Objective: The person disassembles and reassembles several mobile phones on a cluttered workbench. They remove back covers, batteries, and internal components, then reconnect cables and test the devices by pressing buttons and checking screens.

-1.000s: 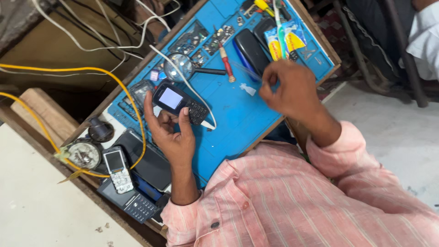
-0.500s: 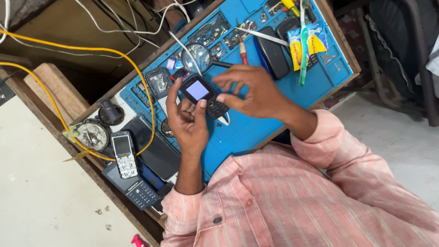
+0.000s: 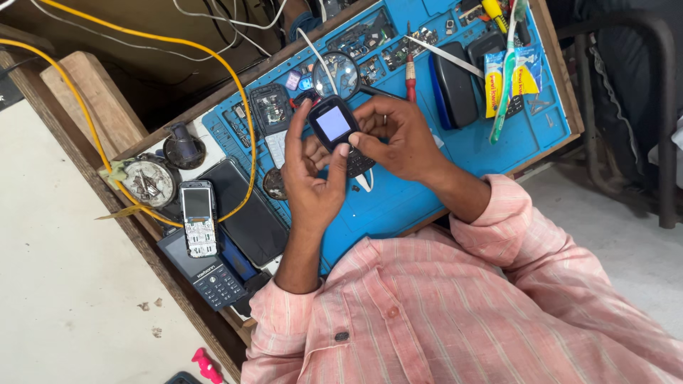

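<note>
Your left hand is wrapped around a small black keypad phone w/ its screen lit pale, thumb up along the phone's left edge, fingers clenched behind it; the phone sits above the blue work mat, near the mat's middle, lifted off it as far as you can tell. Your right hand grips the phone's lower half from the right, fingertips on the keypad area, thumb by the screen's bottom edge, so both hands are grasping the same phone. Just behind the phone lies a magnifying glass, & a red-handled screwdriver is to its right. A black case lies further right on the mat. Off the mat's left end, 1 bare phone board w/ screen rests on a dark handset, w/ a yellow cable looping over that corner
</note>
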